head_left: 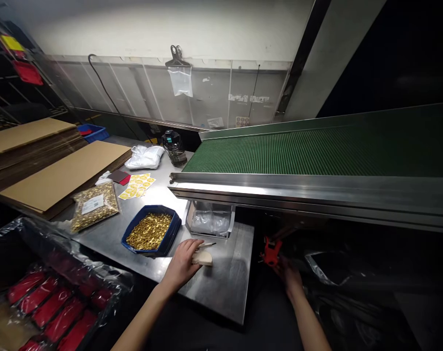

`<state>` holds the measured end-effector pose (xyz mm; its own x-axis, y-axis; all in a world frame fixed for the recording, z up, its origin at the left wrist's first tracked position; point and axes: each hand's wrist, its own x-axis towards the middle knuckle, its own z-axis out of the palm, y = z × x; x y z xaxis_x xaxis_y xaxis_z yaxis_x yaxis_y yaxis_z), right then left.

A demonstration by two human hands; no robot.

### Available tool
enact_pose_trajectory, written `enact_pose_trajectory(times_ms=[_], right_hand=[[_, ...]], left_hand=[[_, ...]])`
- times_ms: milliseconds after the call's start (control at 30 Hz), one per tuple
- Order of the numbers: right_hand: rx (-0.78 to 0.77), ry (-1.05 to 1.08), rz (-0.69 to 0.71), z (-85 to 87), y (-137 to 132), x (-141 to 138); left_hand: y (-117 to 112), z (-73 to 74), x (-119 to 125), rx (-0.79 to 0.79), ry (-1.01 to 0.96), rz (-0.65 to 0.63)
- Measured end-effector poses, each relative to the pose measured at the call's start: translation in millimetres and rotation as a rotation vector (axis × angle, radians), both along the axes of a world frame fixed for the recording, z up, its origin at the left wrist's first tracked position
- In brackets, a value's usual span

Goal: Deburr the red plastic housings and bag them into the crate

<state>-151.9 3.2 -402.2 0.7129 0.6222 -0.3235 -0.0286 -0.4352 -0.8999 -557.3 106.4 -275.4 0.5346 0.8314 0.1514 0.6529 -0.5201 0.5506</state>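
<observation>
My left hand (184, 263) is closed round a small cream-coloured block (203, 258) above the metal table's front part. Just behind the block lies a thin white pen-like stick (207, 244) with a dark tip. Off the table's right end, in shadow, my right hand (290, 279) is closed on a red tape dispenser (271, 251); its far details are dim. Left of my left hand stands a blue bin (175, 229) holding many small gold pieces (150, 231). A clear tray (229, 229) with plastic bags sits behind my left hand.
A green conveyor belt (265, 153) with a metal rail (309, 187) runs to the right. On the table (229, 287) are a bag of gold pieces (96, 206), yellow stickers (138, 185), and a water bottle (174, 148). Cardboard (68, 175) and a lined box of red packets (55, 302) stand left.
</observation>
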Motion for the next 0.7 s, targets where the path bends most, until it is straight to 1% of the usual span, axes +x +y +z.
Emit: enact_pose_trajectory(times_ms=[67, 133, 167, 233, 333, 400, 433, 500, 533, 633, 667, 700], right_hand=[[0.010, 0.024, -0.117, -2.0, -13.2, -2.1], [0.008, -0.005, -0.222, 0.8, -27.9, -5.6], [0.005, -0.029, -0.250, 3.8, -35.1, -8.1], [-0.004, -0.087, -0.256, 12.7, -48.4, -15.0], [-0.008, -0.164, -0.184, 32.5, -63.1, -30.6], [-0.008, -0.197, -0.113, 49.0, -67.4, -44.7], [-0.006, -0.204, -0.066, 57.9, -67.2, -53.0], [0.003, -0.201, 0.063, 77.0, -61.1, -71.5], [0.012, -0.189, 0.153, 87.1, -54.7, -81.7], [0.048, -0.147, 0.469, 118.0, -21.3, -112.1], [0.056, -0.150, 0.557, 128.0, -6.2, -121.2], [0.057, -0.167, 0.623, 137.6, 10.2, -129.2]], left_hand=[[-0.9, 4.1, -2.1, -0.012, 0.012, -0.024], [-2.1, 9.0, -3.7, -0.027, 0.022, -0.056], [-2.7, 11.5, -4.3, -0.034, 0.026, -0.070], [-4.1, 16.4, -5.0, -0.044, 0.030, -0.087], [-8.4, 23.5, -4.8, -0.036, 0.014, -0.077], [-13.1, 27.6, -4.2, -0.008, -0.021, -0.026], [-15.5, 29.6, -3.9, 0.011, -0.045, 0.021], [-18.3, 33.5, -3.3, 0.054, -0.095, 0.164], [-17.7, 35.7, -3.2, 0.077, -0.116, 0.255], [-4.4, 44.2, -3.9, 0.135, -0.147, 0.510], [3.7, 47.4, -4.4, 0.146, -0.146, 0.559], [12.9, 50.6, -4.7, 0.150, -0.138, 0.580]])
